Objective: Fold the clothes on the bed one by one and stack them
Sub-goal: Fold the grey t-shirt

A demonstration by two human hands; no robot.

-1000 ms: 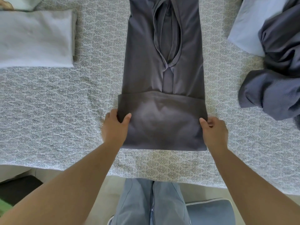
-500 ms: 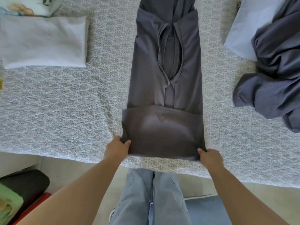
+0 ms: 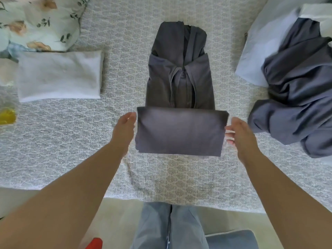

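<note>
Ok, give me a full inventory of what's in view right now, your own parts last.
dark grey garment: one, charcoal, centre of the bed, near end folded up and held at both sides
folded white cloth: one, white, on the bed to the left
floral pillow: one, pale with leaf print, far left
unfolded blue-grey clothes: one heap, slate blue, on the right
pale blue pillow: one, light blue, under that heap
yellow object: one, yellow, left edge, blurred
bedspread: one, grey-white patterned, covers the bed
red object: one, red, floor at bottom left
left hand: holds the fold's left edge
right hand: holds the fold's right edge
legs: blue-grey trousers, bottom centre
</note>
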